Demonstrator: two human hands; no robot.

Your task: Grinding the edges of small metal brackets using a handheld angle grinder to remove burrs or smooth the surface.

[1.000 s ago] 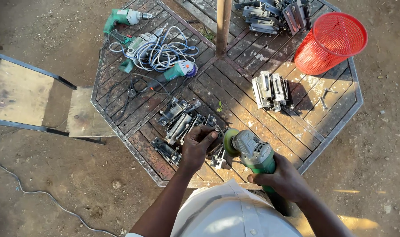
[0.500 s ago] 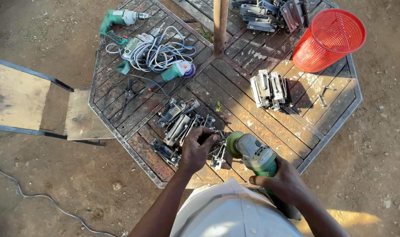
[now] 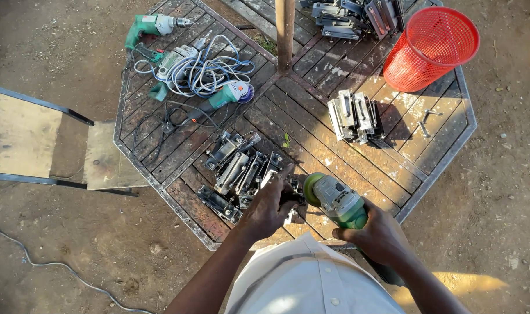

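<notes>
Small dark metal part (image 3: 292, 192) lies near the front edge of the octagonal slatted table (image 3: 451, 139), at the end of a loose pile of similar metal brackets (image 3: 236, 171). Left hand (image 3: 269, 208) presses down on it, grip clenched around the piece. Right hand (image 3: 376, 235) has its grip wrapped tight on the green body of an angle grinder (image 3: 336, 200); the disc end sits just beside the held part, close to the left fingertips.

Judgement on doing the step well: keep the part pinned flat against the slats so it cannot skid or spin; hold fingers back from the disc side; bring the wheel in at a shallow angle with light pressure; keep the grinder's tail and any cord behind the body, away from the pile.

Further out: a second stack of brackets (image 3: 353, 116) mid-table, a red mesh basket (image 3: 430, 46) tipped on its side at the far right, a centre post (image 3: 285, 32), a tangle of pale cable (image 3: 204, 72) with a green drill (image 3: 151, 26) at the far left. Bare dirt around.
</notes>
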